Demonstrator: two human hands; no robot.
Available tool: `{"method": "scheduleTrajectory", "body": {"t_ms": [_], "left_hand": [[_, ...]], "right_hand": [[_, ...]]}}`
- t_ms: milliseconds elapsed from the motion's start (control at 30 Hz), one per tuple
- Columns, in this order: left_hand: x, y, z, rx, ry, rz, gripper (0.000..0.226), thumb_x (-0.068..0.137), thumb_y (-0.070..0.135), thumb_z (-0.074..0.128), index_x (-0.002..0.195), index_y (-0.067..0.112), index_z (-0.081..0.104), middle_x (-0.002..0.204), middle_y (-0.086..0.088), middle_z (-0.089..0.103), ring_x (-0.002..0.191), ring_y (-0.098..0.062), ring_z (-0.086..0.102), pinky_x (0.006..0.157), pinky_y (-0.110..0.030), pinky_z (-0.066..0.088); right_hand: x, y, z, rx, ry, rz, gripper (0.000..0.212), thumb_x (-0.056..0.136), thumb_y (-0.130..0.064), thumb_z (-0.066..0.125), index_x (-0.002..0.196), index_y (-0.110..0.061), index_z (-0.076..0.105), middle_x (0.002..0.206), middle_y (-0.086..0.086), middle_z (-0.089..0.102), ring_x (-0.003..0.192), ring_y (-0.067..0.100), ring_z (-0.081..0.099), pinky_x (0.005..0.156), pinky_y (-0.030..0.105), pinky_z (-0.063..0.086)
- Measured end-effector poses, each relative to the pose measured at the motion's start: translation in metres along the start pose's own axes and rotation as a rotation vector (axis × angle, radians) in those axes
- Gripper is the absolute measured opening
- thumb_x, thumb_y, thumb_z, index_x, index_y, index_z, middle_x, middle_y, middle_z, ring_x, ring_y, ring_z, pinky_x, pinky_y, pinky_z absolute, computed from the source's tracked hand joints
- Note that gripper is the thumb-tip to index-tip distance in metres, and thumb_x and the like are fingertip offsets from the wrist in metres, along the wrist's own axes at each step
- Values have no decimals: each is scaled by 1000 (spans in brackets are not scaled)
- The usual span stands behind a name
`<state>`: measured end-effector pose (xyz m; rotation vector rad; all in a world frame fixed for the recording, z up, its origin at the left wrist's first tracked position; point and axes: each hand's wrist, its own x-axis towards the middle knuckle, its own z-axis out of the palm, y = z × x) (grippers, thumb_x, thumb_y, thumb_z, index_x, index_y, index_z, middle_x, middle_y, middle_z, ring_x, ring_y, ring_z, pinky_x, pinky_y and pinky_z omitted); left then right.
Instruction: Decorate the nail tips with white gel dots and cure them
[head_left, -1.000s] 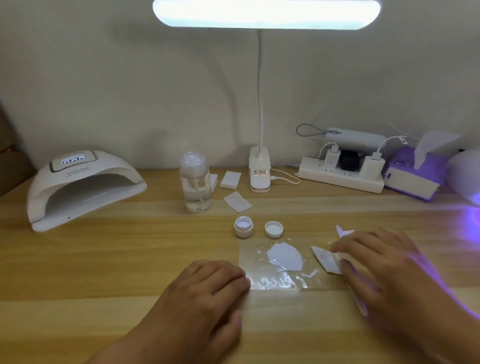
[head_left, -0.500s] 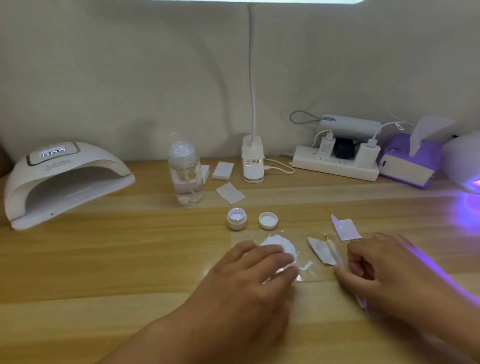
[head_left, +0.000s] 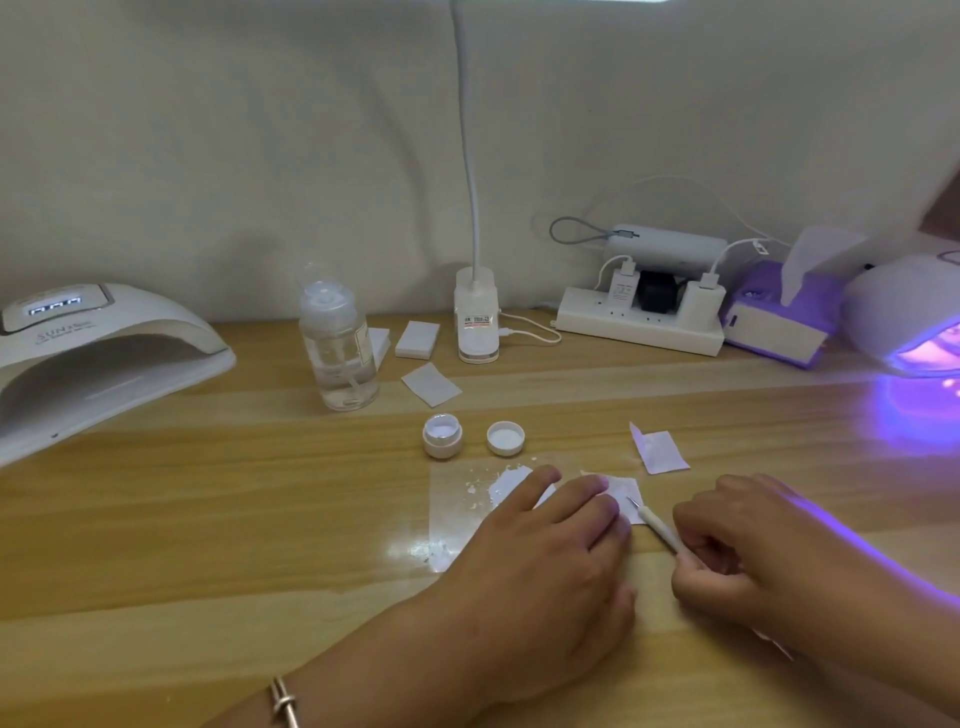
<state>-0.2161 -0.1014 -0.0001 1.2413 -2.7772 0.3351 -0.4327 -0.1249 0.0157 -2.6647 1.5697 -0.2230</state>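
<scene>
My left hand (head_left: 550, 566) lies flat on a clear plastic sheet (head_left: 452, 519) smeared with white gel (head_left: 506, 483), its straight fingertips touching a small white wipe (head_left: 626, 493). My right hand (head_left: 748, 556) pinches a thin white dotting tool (head_left: 655, 522) whose metal tip rests on that wipe. Behind the sheet stand an open white gel pot (head_left: 442, 435) and its lid (head_left: 505, 438). A white curing lamp (head_left: 88, 358) sits at the far left. A second lamp (head_left: 909, 322) glows purple at the right edge. No nail tips are visible.
A clear liquid pump bottle (head_left: 340, 353), white pads (head_left: 417, 339) and a loose wipe (head_left: 431, 384) stand behind the pot. A desk lamp base (head_left: 477, 322), power strip (head_left: 639, 322) and purple tissue box (head_left: 779, 327) line the wall. Another folded wipe (head_left: 660, 451) lies right of the lid.
My left hand slid right across the sheet until its fingers reached the wipe. My right hand curled round the dotting tool and brought its tip onto the wipe. The view tilted down.
</scene>
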Motion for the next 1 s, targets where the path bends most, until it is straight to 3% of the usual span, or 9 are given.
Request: {"method": "scheduleTrajectory", "body": {"t_ms": [133, 300, 500, 700, 867, 967, 1000], "left_hand": [[1, 1, 1, -1, -4, -4, 53, 96, 45, 29, 125, 16, 63, 125, 3, 63, 132, -17, 47, 112, -37, 35], [0, 2, 5, -2, 13, 0, 50, 95, 45, 33, 124, 16, 63, 123, 3, 63, 128, -17, 49, 110, -36, 34], [0, 3, 6, 13, 34, 2, 51, 94, 47, 35, 123, 15, 63, 123, 2, 63, 128, -18, 49, 109, -36, 36], [-1, 4, 9, 90, 65, 14, 54, 91, 53, 36, 119, 19, 67, 115, 5, 65, 124, -16, 54, 106, -33, 38], [3, 5, 21, 47, 216, 23, 48, 87, 52, 41, 103, 25, 77, 99, 10, 72, 106, -9, 65, 93, -26, 48], [0, 3, 22, -15, 346, 32, 49, 96, 46, 34, 93, 27, 79, 89, 11, 72, 96, -7, 68, 83, -22, 52], [-1, 3, 15, -25, 398, 48, 41, 95, 46, 42, 90, 28, 79, 85, 12, 71, 92, -6, 69, 80, -22, 52]], "right_hand": [[9, 6, -11, -61, -158, -46, 33, 77, -45, 53, 65, -18, 40, 69, -6, 47, 71, 7, 43, 69, 24, 39], [21, 17, -27, -136, -319, -118, 43, 61, -58, 36, 74, -18, 42, 66, 2, 43, 68, 18, 45, 63, 35, 41], [34, 19, -29, -95, -238, -79, 41, 64, -59, 40, 76, -21, 43, 69, 8, 46, 58, 13, 34, 58, 40, 40], [29, 13, -16, -22, -256, -78, 40, 65, -58, 39, 72, -19, 42, 68, 6, 48, 65, 18, 43, 62, 36, 41], [25, 16, -9, 37, -172, -142, 40, 85, -55, 48, 68, -19, 43, 69, -3, 52, 72, 12, 47, 66, 25, 39], [25, 19, -9, 79, -134, -169, 41, 85, -60, 45, 71, -21, 48, 71, -8, 55, 77, 7, 49, 69, 19, 39], [24, 18, -10, 109, -120, -156, 42, 84, -61, 45, 71, -22, 50, 73, -10, 56, 78, 6, 50, 69, 18, 39]]}}
